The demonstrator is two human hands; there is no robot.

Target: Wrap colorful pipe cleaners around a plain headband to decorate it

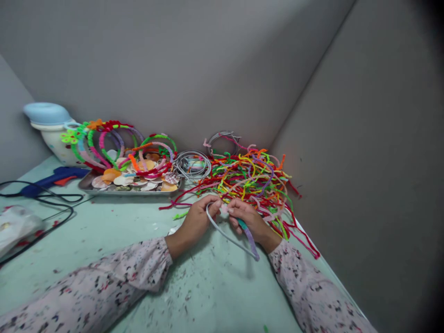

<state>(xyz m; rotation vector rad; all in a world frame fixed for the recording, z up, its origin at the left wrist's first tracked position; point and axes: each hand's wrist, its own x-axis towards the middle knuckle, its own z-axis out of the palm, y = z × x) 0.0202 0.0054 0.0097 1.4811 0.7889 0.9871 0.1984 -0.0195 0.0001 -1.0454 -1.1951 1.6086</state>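
Between my two hands is a thin grey hoop [231, 239], partly wrapped with teal and purple pipe cleaner along its right side. My left hand [200, 217] is closed, its fingers pinching the hoop's upper left end. A bit of pale pink pipe cleaner [224, 209] shows between my fingertips. My right hand [251, 222] is closed around the wrapped end and pinches at the pink piece too. Fingers hide the exact join. Just behind my hands lies a large tangled heap of coloured pipe cleaners [249, 178].
At the left, a metal tray [130, 193] holds seashells, with several wrapped headbands [104, 143] standing on it. Coiled grey wire [192, 165] sits beside it. A blue glue gun [52, 180] with a black cord, a plastic bag [19, 229] and a blue-lidded container [52, 134] are further left. Grey walls enclose the table.
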